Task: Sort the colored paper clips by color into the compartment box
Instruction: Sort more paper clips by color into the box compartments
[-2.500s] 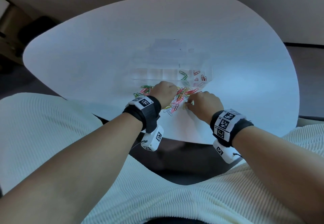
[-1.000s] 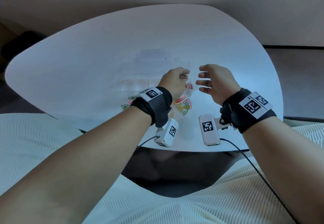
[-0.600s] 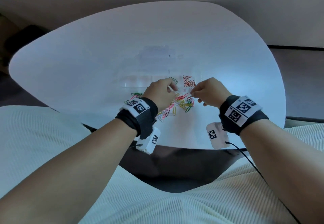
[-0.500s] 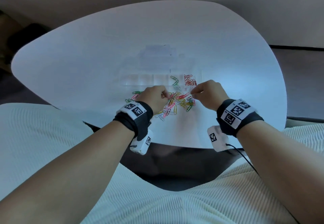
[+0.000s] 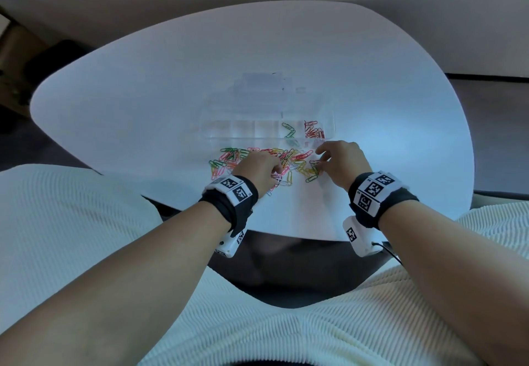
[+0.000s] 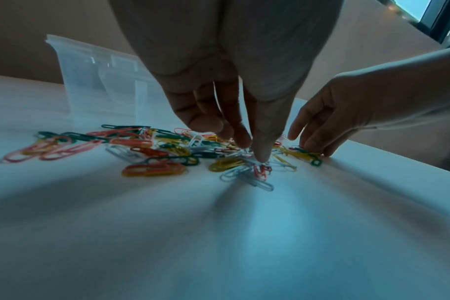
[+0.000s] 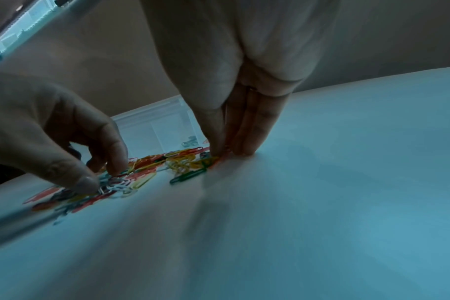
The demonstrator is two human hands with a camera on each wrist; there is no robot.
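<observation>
Reaching into the clips heaped on the table just before the box, both hands work fingertips-down. Left hand fingers extended, touching clips; right hand likewise at the heap's right edge. Neither visibly pinches a clip. Green and red clips already lie in the box's right compartments.

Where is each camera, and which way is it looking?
Head: on the head, looking down at the table, box and clip pile; both forearms show.
Left wrist: low under the left hand, facing the pile; right hand beyond.
Right wrist: low under the right hand, facing the pile.
All three share the clip pile and both hands.
</observation>
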